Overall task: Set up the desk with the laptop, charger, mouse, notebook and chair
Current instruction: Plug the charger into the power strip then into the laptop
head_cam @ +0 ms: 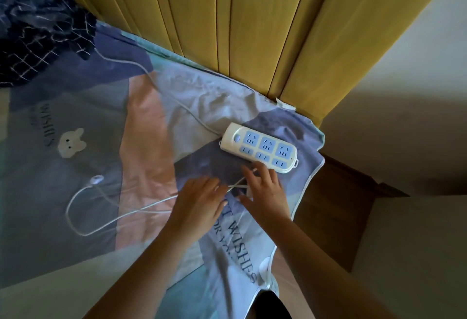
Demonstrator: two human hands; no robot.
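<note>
A patterned bedsheet [106,121] in blue, grey and pink panels is spread across most of the view, printed with a small white rabbit and the words "WISHES". Behind it a yellow padded headboard [252,28] is seen, ribbed in vertical channels, and a dark checked blanket [38,28] is bunched at the upper left corner. A brown wooden bed frame [341,205] is exposed beyond the sheet's right edge.

A white power strip [260,150] with blue sockets (all of them unoccupied) is laid on the sheet near the headboard, its own cord [151,78] trailed away toward the blanket.

The thin white charger cable [101,227] is looped on the sheet at the left, ended in a small oval connector [95,180], and is run rightward under the hands.

The left hand [199,202] is laid palm down over the cable; whether its fingers are closed on it cannot be told. The right hand [265,190] is held just below the power strip with fingers spread, and a strand of cable is pinched at its fingertips [249,171]. A white block partly hidden beneath that hand cannot be identified with certainty.
</note>
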